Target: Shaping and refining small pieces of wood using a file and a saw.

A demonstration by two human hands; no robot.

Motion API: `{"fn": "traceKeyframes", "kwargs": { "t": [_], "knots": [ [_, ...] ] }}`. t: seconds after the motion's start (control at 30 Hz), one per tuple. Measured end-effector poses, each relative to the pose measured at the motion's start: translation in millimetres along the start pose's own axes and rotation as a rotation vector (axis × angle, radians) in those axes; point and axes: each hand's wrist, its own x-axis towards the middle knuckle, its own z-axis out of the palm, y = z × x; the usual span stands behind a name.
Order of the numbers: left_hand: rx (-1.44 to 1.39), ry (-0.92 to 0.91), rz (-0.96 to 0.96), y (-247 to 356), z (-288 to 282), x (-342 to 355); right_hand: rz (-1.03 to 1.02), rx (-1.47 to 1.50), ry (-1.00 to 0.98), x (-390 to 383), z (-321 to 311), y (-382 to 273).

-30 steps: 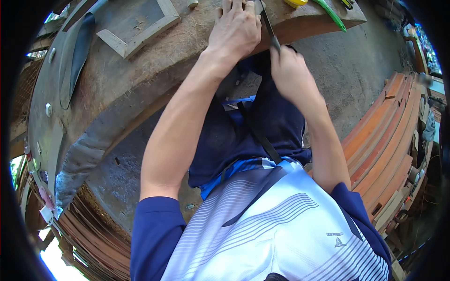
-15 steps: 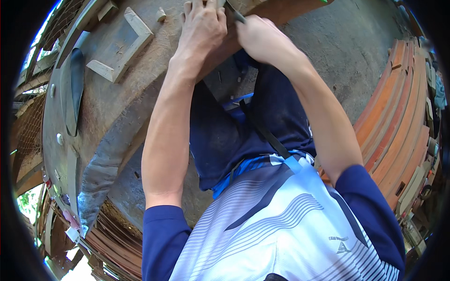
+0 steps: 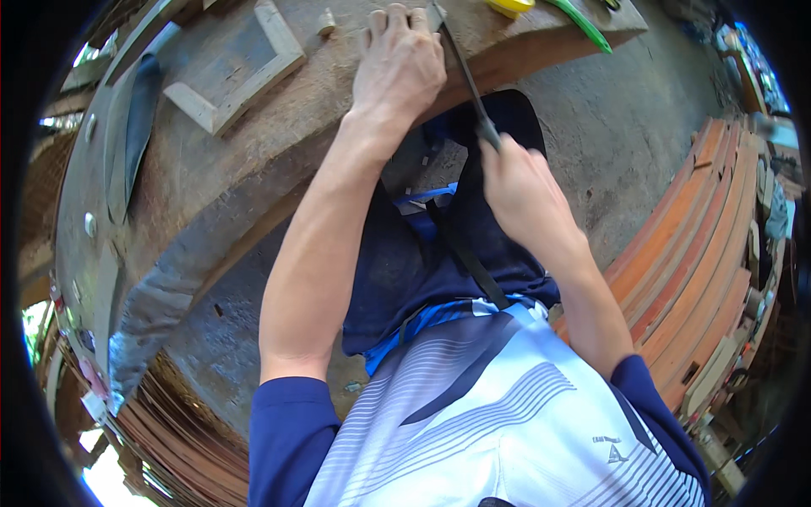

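Note:
My left hand (image 3: 399, 69) is pressed down at the bench's near edge, fingers bent. A small pale piece (image 3: 435, 17) shows beside its fingertips; what lies under the fingers is hidden. In my right hand (image 3: 528, 190), closed round its handle end, is a long thin dark metal tool (image 3: 465, 69), a saw or file seen nearly edge-on. Its far tip reaches the pale piece beside my left hand. To the left on the wooden bench (image 3: 253, 156) lies an angled frame of pale wood strips (image 3: 249, 89), with a small wooden peg (image 3: 326, 22) near it.
A dark strap or strip (image 3: 139, 127) lies at the bench's left. A yellow object (image 3: 511, 7) and a green-handled item (image 3: 583, 25) sit near its right end. Reddish planks (image 3: 688, 253) are stacked on the right, more boards (image 3: 177, 431) at lower left.
My right hand has drawn back toward my body and right, baring more of the long tool. My left hand stays at the bench edge; the whole view has shifted slightly.

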Motion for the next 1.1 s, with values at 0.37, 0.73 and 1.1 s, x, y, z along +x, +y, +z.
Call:
{"fn": "traceKeyframes", "kwargs": {
  "t": [0.37, 0.73, 1.1],
  "knots": [
    [-0.082, 0.060, -0.012, -8.5, 5.6, 1.2, -0.035, -0.039, 0.091, -11.1, -2.4, 10.7],
    [-0.088, 0.032, -0.061, -0.6, 2.6, 0.0, -0.196, -0.031, 0.214, 7.7, -1.7, 10.9],
    [-0.043, 0.079, -0.019, -15.6, 15.7, 0.0, -0.133, 0.097, 0.017, 51.7, -14.4, -2.9]
  ]
}}
